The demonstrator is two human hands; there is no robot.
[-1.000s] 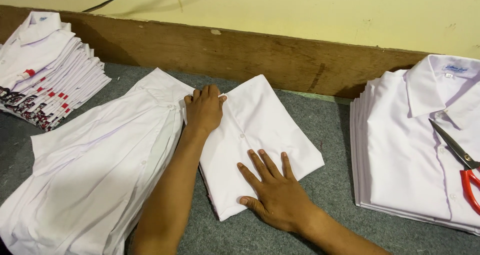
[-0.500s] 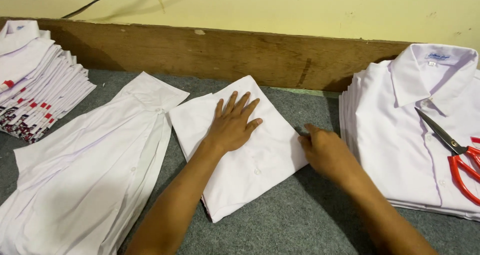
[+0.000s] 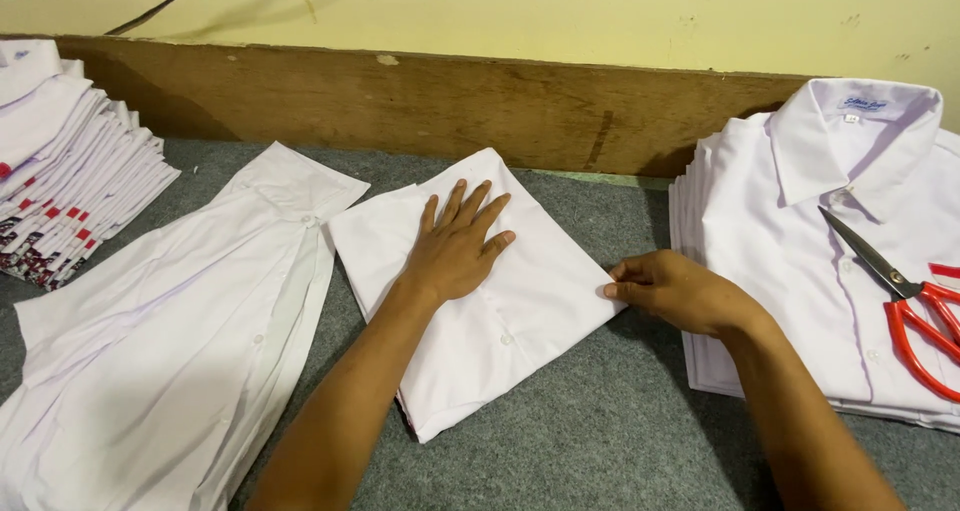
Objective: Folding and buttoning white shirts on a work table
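Compared with the frame half a second back, we see little change: our left hand (image 3: 455, 251) is still pressed flat on the folded white shirt (image 3: 480, 291), while our right hand (image 3: 675, 291) has settled at the shirt's right corner.

Head view: the left hand's fingers are spread open, palm down on the upper middle of the shirt. The right hand's fingers are curled, with thumb and fingertips pinching the fabric edge at the right corner. The folded shirt lies on the grey felt table (image 3: 600, 431), between an unfolded white shirt (image 3: 170, 341) on the left and a stack of folded shirts (image 3: 800, 261) on the right.

Risk, in our judgement: pulling the corner while the flat hand eases off could drag the fold askew, since the fabric appears to slide freely on the felt.

Red-handled scissors (image 3: 915, 306) rest on the right stack; a careless sweep could knock them. A small pale label (image 3: 862, 103) sits inside the top shirt's collar. At far left, a second pile (image 3: 60, 186) shows red and dark tags along its edges.
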